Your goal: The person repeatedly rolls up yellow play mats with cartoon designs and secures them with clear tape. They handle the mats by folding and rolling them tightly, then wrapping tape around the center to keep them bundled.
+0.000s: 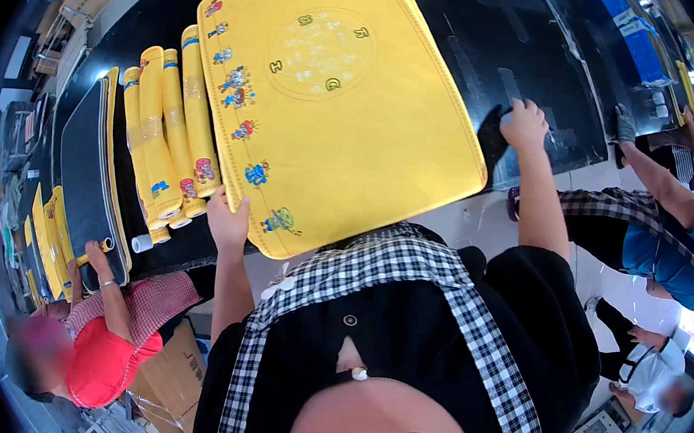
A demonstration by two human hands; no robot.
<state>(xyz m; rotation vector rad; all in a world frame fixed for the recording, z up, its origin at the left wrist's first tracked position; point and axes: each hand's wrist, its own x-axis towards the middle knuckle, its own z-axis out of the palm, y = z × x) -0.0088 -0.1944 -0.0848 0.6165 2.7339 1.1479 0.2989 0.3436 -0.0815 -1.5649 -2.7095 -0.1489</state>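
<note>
Head view
My left hand [228,222]: fingers pressed against the near left edge of the yellow mat [337,103], thumb side under it, pinching that edge just where the mat overhangs the near edge of the worktop [538,51].
My right hand [524,122]: curled into a loose fist, knuckles up, resting on the dark worktop just off the mat's right edge; I cannot tell whether it grips anything.
Yellow mat: a large flat sheet with stitched border, a round printed dial near its middle and a row of small cartoon figures [243,127] along its left side. It lies on top of another sheet of the same kind, tilted across the worktop, its near corner hanging past the near edge towards my checked apron [384,262].
Rolled mats [167,128]: several yellow rolls bound with clear tape, lying side by side along the worktop just left of the flat mat, ends towards the near edge.
Dark mat stack [89,167]: flat black sheets with yellow edging, left of the rolls.
Co-worker on my left [114,336]: red top, one hand [97,255] raised to the near edge of the dark stack.
Co-worker on my right [671,239]: blue top, gloved hand [626,125] on the worktop's far right part.
</note>
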